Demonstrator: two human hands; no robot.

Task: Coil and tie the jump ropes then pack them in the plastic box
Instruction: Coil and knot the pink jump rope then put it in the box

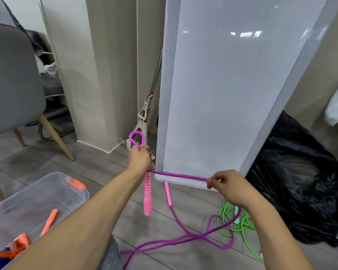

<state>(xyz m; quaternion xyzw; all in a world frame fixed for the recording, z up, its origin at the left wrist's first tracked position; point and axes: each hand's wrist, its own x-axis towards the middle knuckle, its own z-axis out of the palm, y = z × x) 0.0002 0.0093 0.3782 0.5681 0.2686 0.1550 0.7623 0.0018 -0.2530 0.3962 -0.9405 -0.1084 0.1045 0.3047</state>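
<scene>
My left hand [140,157] grips the purple jump rope [179,175], with a small loop of it sticking up above the fist and one pink handle [147,193] hanging below. My right hand [227,185] pinches the same rope, which runs taut between both hands. The rest of the rope trails in loose curves on the floor, and its second pink handle [168,193] lies there too. A green jump rope [240,225] lies tangled on the floor under my right forearm. The clear plastic box [53,184] stands at lower left and holds an orange rope [49,222] and something blue.
A grey chair [12,78] with wooden legs stands at the left. A white panel [232,94] leans upright straight ahead, with a mop [146,114] in the corner beside it. A black plastic bag [293,178] fills the right side. The floor is grey wood planks.
</scene>
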